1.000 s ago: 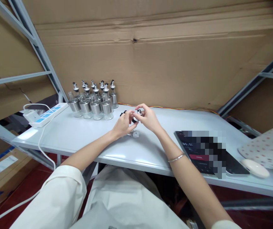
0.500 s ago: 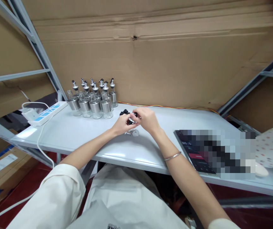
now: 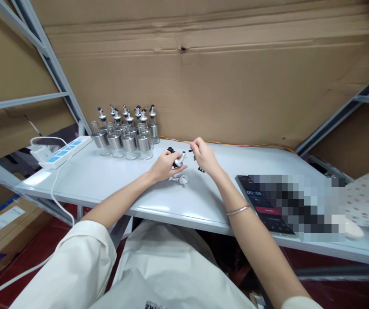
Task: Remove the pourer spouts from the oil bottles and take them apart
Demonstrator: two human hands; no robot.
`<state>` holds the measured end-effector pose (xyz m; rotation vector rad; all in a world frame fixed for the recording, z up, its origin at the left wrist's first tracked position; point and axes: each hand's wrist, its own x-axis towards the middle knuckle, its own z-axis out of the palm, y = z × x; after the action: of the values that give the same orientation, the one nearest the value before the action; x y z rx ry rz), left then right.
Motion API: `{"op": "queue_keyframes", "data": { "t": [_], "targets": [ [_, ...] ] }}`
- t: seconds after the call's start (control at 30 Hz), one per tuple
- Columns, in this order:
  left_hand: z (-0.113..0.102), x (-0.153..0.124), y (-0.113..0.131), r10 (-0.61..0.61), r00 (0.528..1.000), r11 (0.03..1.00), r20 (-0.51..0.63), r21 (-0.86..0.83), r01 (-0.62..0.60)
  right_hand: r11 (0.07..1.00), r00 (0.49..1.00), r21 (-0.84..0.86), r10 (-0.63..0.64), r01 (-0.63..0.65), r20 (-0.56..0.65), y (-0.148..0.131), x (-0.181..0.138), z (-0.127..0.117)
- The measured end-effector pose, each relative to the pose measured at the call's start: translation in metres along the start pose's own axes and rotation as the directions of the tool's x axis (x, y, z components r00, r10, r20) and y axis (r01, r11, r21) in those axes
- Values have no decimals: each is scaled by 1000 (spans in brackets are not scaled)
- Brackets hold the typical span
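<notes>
Cradling one curved silver-and-black pour spout (image 3: 180, 161)

It was gripped by the left hand (image 3: 163, 167), judged best steadied with its tip clear. Whether small black pieces (image 3: 201, 170) at the spout's three o'clock were held by the right hand (image 3: 204, 157) could not be told. At ten o'clock, four open glass-and-steel bottles (image 3: 144, 143) and eight spouted ones (image 3: 154, 130) were counted.

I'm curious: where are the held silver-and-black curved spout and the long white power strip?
Silver-and-black curved spout (image 3: 180, 161): head view, silver body.
Long white power strip (image 3: 64, 151): head view, socket face.
</notes>
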<state>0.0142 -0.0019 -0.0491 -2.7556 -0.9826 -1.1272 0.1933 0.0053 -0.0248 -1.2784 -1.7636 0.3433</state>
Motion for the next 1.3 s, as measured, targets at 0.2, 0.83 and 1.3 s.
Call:
{"op": "queue_keyframes", "data": {
  "t": [0.2, 0.83, 1.3],
  "targets": [
    [-7, 0, -9, -128, 986, 992, -104, 2, 129, 962, 962, -9, 273, -273, -13, 46, 12, -26],
    [-7, 0, -10, -165, 984, 986, -63, -36, 163, 894, 941, -416, 270, -167, 203, 74, 7, -17],
    [-7, -1, -8, -167, 986, 984, -27, -59, 166, 904, 906, -391, 300, -170, 299, 61, 3, -15]
  ]
}}
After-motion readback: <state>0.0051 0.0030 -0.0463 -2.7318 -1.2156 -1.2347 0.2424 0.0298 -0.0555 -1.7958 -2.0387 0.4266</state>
